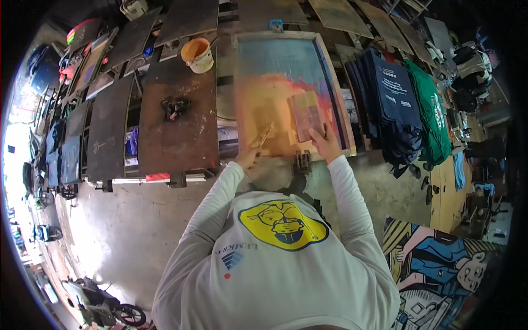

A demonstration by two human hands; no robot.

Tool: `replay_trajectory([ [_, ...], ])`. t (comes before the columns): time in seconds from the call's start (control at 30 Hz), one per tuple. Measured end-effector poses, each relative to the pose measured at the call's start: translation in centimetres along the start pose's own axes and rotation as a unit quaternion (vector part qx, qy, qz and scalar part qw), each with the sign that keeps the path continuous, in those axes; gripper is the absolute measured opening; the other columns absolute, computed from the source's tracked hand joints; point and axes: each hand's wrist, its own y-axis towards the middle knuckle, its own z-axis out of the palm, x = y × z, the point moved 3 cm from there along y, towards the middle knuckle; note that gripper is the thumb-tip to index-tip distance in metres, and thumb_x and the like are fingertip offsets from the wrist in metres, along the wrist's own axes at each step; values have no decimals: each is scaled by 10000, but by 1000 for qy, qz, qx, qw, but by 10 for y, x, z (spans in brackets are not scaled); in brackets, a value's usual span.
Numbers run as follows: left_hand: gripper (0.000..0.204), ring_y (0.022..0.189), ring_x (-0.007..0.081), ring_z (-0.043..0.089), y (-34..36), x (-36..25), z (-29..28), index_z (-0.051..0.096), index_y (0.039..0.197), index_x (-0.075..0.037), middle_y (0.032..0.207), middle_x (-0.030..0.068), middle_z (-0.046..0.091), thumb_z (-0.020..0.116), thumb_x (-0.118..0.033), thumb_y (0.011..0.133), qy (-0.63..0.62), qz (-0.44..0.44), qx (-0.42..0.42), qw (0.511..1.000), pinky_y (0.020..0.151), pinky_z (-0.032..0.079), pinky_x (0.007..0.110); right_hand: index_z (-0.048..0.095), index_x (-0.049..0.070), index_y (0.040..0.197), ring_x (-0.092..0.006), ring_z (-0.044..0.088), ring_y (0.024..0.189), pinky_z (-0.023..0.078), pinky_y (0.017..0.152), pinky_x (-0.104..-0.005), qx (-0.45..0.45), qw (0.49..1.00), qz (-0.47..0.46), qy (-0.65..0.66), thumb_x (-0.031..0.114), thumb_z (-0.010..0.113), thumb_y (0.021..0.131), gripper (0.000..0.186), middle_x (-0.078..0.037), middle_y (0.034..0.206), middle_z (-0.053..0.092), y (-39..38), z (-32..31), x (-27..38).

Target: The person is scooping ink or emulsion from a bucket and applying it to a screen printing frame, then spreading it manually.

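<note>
A wooden-framed printing screen (345, 118) lies in front of me, its mesh stained blue, pink and yellow-orange. My left hand (248, 158), at the near left corner of the frame, is closed around a thin, light-coloured stick-like tool (268, 133), which points up over the mesh. Toward the screen's right side, my right hand (326, 144) grips the near end of a flat rectangular panel (307, 113), pinkish with a yellowish far end. Whether that panel touches the mesh I cannot tell. A dark metal hinge clamp (303, 161) sits at the near edge, between my hands.
Left of the screen, a dark board (179, 135) carries an orange-stained bucket (197, 55) and a crumpled black lump (176, 108). Stacked navy cloth bags (393, 99) and green cloth (429, 115) lie to the right. A blue clip (276, 25) is at the far edge.
</note>
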Motion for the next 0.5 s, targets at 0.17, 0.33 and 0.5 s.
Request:
replay_trajectory([
  [0.17,501,411,113,340,-6,-21,1,549,836,-114,560,-10,435,440,-586,966,92,37,-67,993,380,257,296,501,61,1106,-415,635,749,478,648,-460,78,901,-174,-389,317,721,862,416,-207,798,626,11,30,14],
  [0.33,549,402,135,401,-1,-20,5,573,765,-85,567,25,493,432,-573,974,170,73,-83,979,384,295,316,461,82,1140,-456,639,800,492,676,-528,145,843,-186,-484,337,690,869,437,-253,882,656,31,47,8],
  [0.5,487,411,143,455,-7,-18,6,638,811,-41,578,56,550,459,-466,966,177,137,-72,972,403,355,324,448,96,1106,-465,636,788,485,674,-544,117,830,-210,-503,314,693,859,411,-229,843,657,50,40,6],
])
